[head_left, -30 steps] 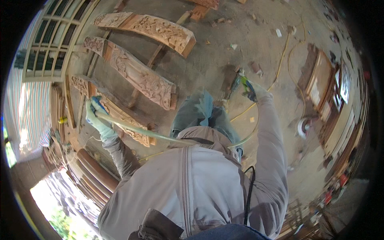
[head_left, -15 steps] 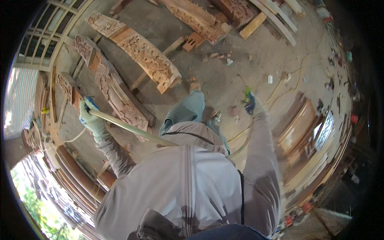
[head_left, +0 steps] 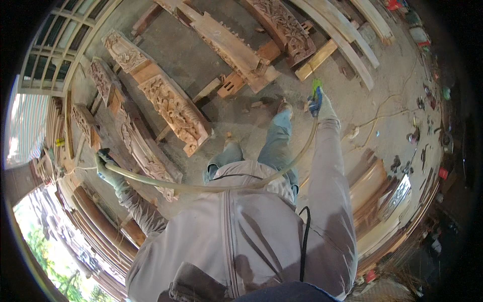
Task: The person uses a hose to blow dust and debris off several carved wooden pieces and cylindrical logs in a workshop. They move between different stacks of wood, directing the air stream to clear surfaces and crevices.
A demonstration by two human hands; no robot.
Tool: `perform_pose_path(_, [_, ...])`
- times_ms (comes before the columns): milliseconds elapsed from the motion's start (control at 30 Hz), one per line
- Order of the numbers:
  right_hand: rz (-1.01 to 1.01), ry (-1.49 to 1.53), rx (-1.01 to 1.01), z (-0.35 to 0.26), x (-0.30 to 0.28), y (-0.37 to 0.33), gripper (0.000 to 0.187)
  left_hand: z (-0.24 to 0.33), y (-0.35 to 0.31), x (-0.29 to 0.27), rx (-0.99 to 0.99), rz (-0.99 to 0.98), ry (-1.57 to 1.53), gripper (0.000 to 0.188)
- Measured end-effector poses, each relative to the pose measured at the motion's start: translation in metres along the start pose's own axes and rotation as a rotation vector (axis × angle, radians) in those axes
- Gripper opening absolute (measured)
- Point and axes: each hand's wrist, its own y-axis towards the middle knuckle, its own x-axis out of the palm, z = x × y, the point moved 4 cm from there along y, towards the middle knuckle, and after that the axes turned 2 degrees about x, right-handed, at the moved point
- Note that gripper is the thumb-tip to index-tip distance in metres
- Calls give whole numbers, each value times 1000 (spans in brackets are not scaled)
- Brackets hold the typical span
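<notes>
My gloved left hand (head_left: 106, 166) grips the pale flexible hose (head_left: 221, 189), my gloved right hand (head_left: 320, 104) the bright-green tool (head_left: 316, 84); swinging slack could snag the carved brown wooden beam (head_left: 132, 133) at left.

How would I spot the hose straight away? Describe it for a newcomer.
Start from the pale jacket filling the lower middle. Across its upper part sags the hose, running between the gloved left hand and the gloved right hand. Unlike the thin cord lying on the floor, it is thick and held up.
</notes>
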Motion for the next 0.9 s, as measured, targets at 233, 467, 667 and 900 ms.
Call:
perform_pose_path(233, [295,-611,37,-115,-26,90,43,86,-33,129,11,-241,179,17])
perform_pose_path(467, [-50,-349,-257,-313,96,146,46,104,-9,207,40,-287,221,15])
perform_pose_path(667, [135,-402,-164,-224,31,137,41,87,48,243,36,-358,98,16])
perform_pose_path(900, [499,240,-89,-264,-90,187,38,108,90,277,212,-356,274,33])
